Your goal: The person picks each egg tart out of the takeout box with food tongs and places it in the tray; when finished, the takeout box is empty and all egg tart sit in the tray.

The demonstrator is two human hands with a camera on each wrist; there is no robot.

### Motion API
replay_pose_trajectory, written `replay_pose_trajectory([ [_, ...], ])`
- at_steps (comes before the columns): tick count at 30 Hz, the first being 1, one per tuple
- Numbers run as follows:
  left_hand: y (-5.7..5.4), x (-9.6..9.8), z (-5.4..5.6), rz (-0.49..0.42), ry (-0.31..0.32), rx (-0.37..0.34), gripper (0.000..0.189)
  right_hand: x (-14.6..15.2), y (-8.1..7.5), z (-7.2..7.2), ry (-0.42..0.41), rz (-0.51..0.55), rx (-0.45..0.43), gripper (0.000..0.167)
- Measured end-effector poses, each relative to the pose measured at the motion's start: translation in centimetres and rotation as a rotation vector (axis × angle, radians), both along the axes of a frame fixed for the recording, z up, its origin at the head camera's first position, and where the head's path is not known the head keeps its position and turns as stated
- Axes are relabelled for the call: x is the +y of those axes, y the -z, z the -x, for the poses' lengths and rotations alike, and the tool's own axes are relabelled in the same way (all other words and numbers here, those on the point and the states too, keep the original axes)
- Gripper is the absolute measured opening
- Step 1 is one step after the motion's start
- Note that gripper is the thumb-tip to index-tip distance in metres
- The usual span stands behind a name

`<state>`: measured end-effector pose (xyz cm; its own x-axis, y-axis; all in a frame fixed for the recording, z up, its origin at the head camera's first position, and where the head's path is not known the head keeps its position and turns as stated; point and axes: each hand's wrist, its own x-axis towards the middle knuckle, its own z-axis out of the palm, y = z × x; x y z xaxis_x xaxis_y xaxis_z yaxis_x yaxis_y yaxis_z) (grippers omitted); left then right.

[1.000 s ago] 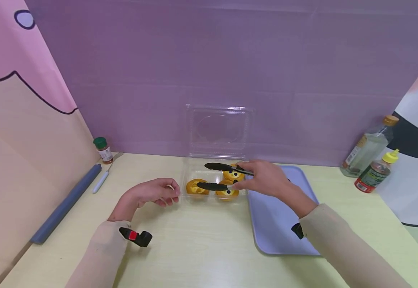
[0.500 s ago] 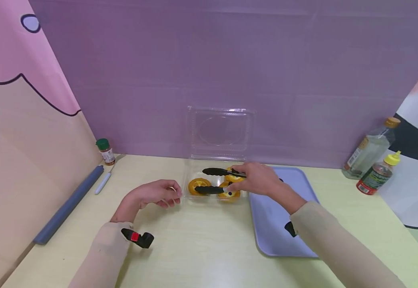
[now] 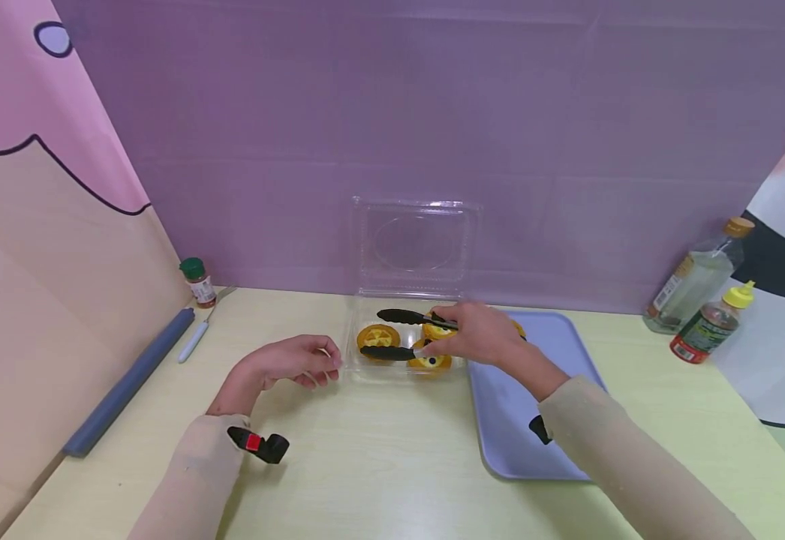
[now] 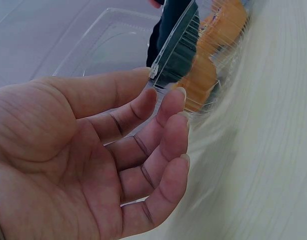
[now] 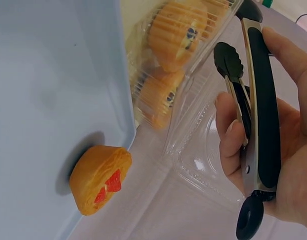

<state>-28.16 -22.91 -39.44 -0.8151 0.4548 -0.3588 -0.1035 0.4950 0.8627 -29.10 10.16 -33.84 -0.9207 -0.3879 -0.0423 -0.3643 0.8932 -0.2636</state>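
Observation:
My right hand (image 3: 476,335) grips black-tipped tongs (image 5: 263,110) above an open clear plastic container (image 3: 413,244). The tongs' arms are spread, their tips over the left egg tart (image 3: 379,335), which has a yellow topping. Two more tarts, one of them the front tart (image 3: 431,361), lie at the container's right, dotted with dark berries and partly covered by the tongs and hand. My left hand (image 3: 291,361) pinches the container's left edge between thumb and index finger; its other fingers are loosely bent. On the lavender tray (image 3: 514,420), a tart with red pieces (image 5: 101,177) sits near the far corner.
At the back left stand a green-capped jar (image 3: 199,283), a fork with a pale handle (image 3: 193,343) and a blue roll (image 3: 129,382). A clear bottle (image 3: 693,281) and a yellow-topped bottle (image 3: 710,326) stand at the right. A purple backdrop rises directly behind the container.
The tongs and right hand have shifted slightly left, bringing the tips over the left tart. The left hand stays at the container's edge.

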Motion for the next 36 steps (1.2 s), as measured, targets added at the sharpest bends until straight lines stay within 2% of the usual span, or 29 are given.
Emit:
replay_pose_trajectory([
  [6, -0.1, 0.1, 0.0, 0.004, -0.003, -0.005, 0.021, -0.3, 0.4, -0.2, -0.021, -0.075, 0.029, 0.087],
  [10, -0.1, 0.1, 0.0, 0.007, -0.002, -0.002, 0.021, -0.5, 0.8, -0.1, -0.018, -0.075, 0.035, 0.086],
  [24, -0.2, 0.2, -0.2, 0.003, 0.001, -0.003, 0.021, -1.1, 1.1, 0.1, 0.016, -0.042, 0.001, 0.077],
  [31, -0.2, 0.1, -0.2, 0.000, 0.004, -0.003, 0.025, -1.0, 1.2, -0.6, 0.025, 0.003, 0.048, 0.075],
  [36, -0.3, 0.1, -0.1, 0.009, 0.008, -0.011, 0.028, -0.2, 0.8, -1.3, 0.053, 0.025, 0.084, 0.074],
])
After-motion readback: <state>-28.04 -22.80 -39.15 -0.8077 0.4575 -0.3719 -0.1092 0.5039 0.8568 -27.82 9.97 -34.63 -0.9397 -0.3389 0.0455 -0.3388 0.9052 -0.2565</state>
